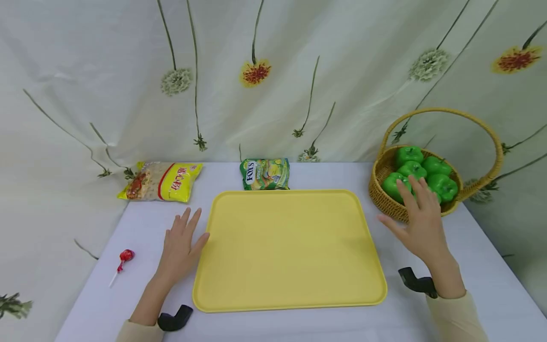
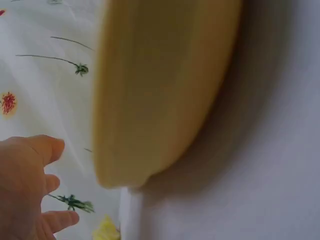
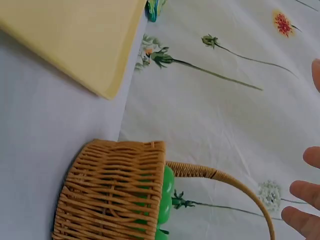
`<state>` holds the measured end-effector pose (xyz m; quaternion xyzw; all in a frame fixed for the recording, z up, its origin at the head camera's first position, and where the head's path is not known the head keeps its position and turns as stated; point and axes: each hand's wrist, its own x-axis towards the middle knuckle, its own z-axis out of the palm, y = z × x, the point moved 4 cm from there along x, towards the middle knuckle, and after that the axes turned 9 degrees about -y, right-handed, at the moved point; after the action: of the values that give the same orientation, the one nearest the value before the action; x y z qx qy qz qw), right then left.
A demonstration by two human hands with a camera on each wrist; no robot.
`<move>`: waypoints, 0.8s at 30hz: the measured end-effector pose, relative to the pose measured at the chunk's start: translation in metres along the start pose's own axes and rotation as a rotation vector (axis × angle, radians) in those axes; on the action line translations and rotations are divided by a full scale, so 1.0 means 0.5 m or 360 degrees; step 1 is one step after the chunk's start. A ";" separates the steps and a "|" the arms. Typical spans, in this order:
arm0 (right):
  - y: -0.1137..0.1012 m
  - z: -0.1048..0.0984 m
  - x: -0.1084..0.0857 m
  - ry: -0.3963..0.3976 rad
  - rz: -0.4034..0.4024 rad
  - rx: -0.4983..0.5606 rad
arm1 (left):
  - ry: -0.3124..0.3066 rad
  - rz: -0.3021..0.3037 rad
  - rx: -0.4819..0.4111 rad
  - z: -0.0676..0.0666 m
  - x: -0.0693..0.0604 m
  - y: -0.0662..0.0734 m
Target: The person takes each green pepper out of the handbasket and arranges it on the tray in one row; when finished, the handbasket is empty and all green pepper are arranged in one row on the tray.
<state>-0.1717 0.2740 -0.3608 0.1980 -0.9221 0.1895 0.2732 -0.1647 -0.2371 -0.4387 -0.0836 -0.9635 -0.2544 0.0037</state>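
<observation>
Glossy green bell peppers lie in the round brown wicker basket with arched handle, near the right hand, which is spread and empty. Likewise spread and empty, the left hand is beside the flat yellow rectangular tray. Farther left lies one red lollipop on white stick.

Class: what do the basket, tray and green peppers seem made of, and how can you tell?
Basket: probably wicker, low sheen; woven strands show.
Tray: likely plastic, smooth; even yellow colour, rounded corners.
Green peppers: glossy, with bright highlights; real flesh or plastic, unclear.
</observation>
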 end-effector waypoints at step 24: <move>0.161 -0.029 -0.028 0.0142 0.0814 0.0389 | -0.0010 0.0066 -0.0022 0.074 -0.006 -0.050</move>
<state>-0.1927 0.3526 -0.3770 -0.0180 -0.8995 0.3704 0.2310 -0.1643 -0.2408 -0.4830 -0.1045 -0.9597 -0.2607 0.0054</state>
